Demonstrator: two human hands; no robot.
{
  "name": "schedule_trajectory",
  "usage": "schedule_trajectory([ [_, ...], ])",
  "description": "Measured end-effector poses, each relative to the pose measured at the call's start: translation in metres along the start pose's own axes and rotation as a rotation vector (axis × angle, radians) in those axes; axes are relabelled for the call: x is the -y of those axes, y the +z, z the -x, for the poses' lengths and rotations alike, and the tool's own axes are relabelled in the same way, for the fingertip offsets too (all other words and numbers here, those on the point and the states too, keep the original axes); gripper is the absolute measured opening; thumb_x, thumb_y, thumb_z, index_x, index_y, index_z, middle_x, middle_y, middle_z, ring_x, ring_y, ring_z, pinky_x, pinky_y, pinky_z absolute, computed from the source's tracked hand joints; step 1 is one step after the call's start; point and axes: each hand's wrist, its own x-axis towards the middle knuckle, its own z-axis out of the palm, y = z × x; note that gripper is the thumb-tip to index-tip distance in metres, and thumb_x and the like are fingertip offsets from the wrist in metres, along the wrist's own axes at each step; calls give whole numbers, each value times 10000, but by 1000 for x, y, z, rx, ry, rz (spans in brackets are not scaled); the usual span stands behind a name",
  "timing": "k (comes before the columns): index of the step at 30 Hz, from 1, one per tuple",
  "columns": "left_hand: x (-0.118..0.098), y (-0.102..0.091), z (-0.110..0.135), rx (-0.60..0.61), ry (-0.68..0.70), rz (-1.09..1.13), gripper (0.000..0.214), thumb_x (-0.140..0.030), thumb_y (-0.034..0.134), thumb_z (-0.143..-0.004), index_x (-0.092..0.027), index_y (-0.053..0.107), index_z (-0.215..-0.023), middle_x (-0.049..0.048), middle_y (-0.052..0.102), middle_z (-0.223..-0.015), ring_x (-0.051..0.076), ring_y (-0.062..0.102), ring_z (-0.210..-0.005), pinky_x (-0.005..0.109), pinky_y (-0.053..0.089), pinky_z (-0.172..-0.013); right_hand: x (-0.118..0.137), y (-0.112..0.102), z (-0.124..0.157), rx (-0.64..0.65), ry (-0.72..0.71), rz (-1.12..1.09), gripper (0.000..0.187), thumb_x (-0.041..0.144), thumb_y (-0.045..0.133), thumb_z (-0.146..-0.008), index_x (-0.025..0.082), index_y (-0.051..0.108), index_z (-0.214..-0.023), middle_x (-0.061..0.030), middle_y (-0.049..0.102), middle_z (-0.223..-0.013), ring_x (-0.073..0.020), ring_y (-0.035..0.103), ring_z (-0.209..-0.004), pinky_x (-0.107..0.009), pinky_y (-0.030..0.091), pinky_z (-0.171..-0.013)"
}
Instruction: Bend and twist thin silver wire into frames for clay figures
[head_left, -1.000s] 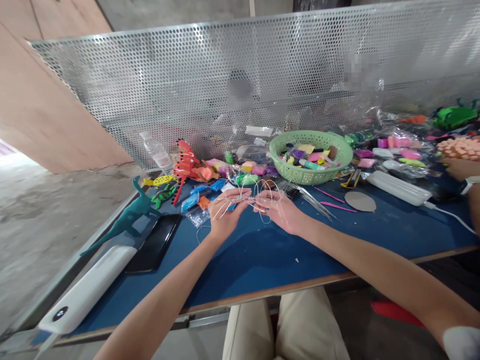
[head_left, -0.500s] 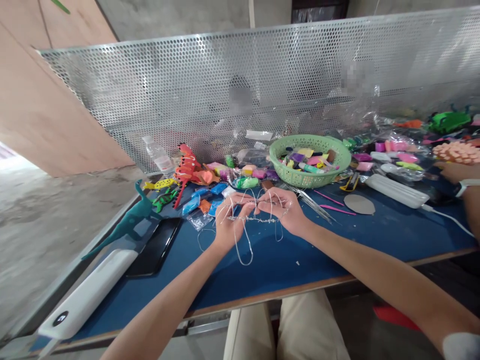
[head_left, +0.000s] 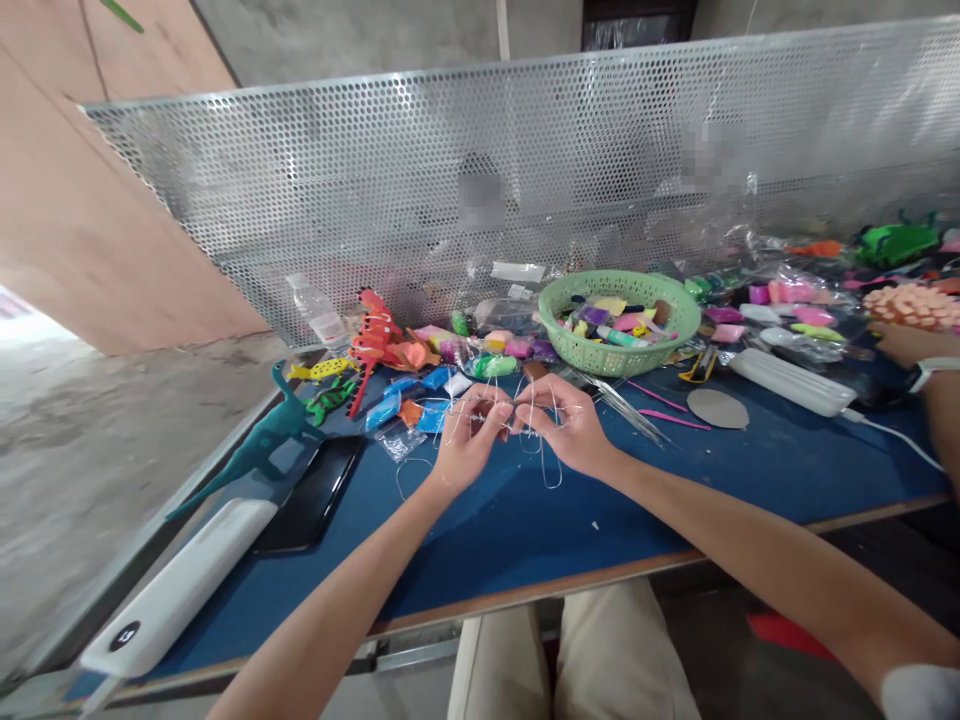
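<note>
Wire frame (head_left: 531, 434): located between the left hand (head_left: 466, 442) and the right hand (head_left: 576, 428), raised above the blue counter (head_left: 517, 540). Fingers of both hands are pinched together on its thin strands; the exact contact points are partly hidden. Caution: uneven pressure from the two hands could bend the frame out of shape. A loose loop (head_left: 553, 486) hangs below the right hand and may snag on a finger or on the wire bundle (head_left: 628, 410) lying just beyond that hand. A slipping pinch could let a springy strand unwind. Markings: the clear bottle (head_left: 311, 306) carries a label too small to read. The white device (head_left: 180, 588) at the left has a dark oval display; its characters are not legible. No brand can be identified.
</note>
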Motion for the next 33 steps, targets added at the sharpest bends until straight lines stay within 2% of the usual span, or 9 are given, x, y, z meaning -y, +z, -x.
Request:
schedule_trajectory([
  [4,12,1,2,7,43,-15,222,-399,594,-974,-178,576,-979,-21,611,-698,89,557,-521,199,463,-503,-4,3,-5,-7,170,-278,178,346,748,-861,198,650,-854,9,672,-699,-151,648,-659,-290,498,-669],
  [8,14,-8,0,59,330,-290,130,-280,635,-951,-174,656,-1022,35,681,-838,107,612,-630,230,500,-587,-6,1,-11,25,423,-668,248,335,774,-807,195,599,-700,31,589,-609,-121,556,-609,-272,453,-660],
  [10,10,-13,-3,39,482,-390,114,-231,668,-925,-180,696,-1023,63,704,-908,137,649,-742,257,527,-651,-4,1,-12,89,532,-833,257,291,766,-790,195,573,-651,38,541,-566,-121,522,-604,-281,456,-687],
  [12,5,-15,-5,1,559,-427,115,-219,706,-901,-192,721,-1011,64,715,-911,155,663,-797,277,546,-686,-2,1,-11,133,601,-926,236,250,742,-793,189,580,-634,37,523,-548,-122,504,-610,-288,457,-705],
  [16,-3,-14,-6,-23,584,-456,158,-281,775,-852,-212,756,-993,51,723,-877,153,675,-771,276,564,-679,-3,2,-8,185,666,-967,219,243,709,-816,178,613,-630,33,504,-516,-130,502,-630,-288,451,-711],
  [21,-6,-14,-6,79,687,-506,203,-280,756,-871,-225,746,-1066,49,719,-896,138,684,-760,255,572,-675,-8,2,-6,244,700,-991,124,204,719,-769,174,638,-681,44,498,-496,-118,476,-576,-280,444,-692],
  [25,-3,-17,-4,93,760,-556,202,-279,718,-906,-227,715,-1102,44,726,-903,132,697,-774,240,576,-690,-7,2,-6,253,711,-993,135,155,697,-763,172,617,-655,57,451,-445,-118,472,-568,-268,437,-668],
  [30,2,-29,-3,105,893,-759,210,-286,667,-948,-204,687,-1141,51,741,-911,137,718,-791,235,567,-699,-9,1,-4,286,768,-987,113,207,694,-794,169,630,-708,47,487,-476,-153,585,-665,-328,509,-795],
  [33,0,-38,-4,200,925,-832,202,-225,654,-953,-178,672,-1148,76,746,-969,156,723,-818,261,566,-717,-11,0,-3,335,799,-987,144,240,688,-832,170,627,-722,76,419,-430,-131,540,-573,-369,523,-871],
])
